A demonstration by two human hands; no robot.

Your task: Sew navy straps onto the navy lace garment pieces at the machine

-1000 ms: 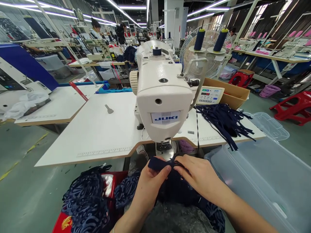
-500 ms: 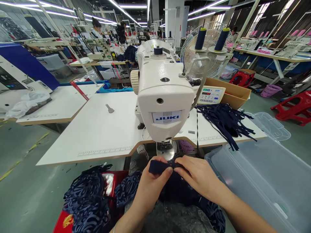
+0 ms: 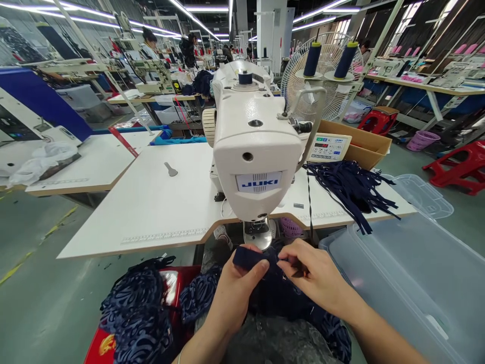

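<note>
My left hand (image 3: 237,285) is closed on a navy fabric strap (image 3: 248,258), pinched flat between thumb and fingers just in front of the sewing machine's needle area. Close to its right, my right hand (image 3: 314,275) has thumb and forefinger pressed together beside the strap's end. A small dark thing shows partly inside the right palm, too hidden to name. More navy fabric (image 3: 278,293) lies over my lap below both hands. Directly ahead stands the white sewing machine (image 3: 257,151), its rounded metal plate (image 3: 258,237) just above the left fingers.
A bundle of navy straps (image 3: 352,187) lies on the white table (image 3: 162,202) at right, by a control panel (image 3: 329,147). Patterned navy pieces (image 3: 136,313) rest on a red stool (image 3: 172,285) at left. A clear plastic bin (image 3: 409,283) stands at right.
My right hand has drawn slightly right, away from the left fingertips, and its fingers have curled in more. The left hand stays nearly still with the strap.
</note>
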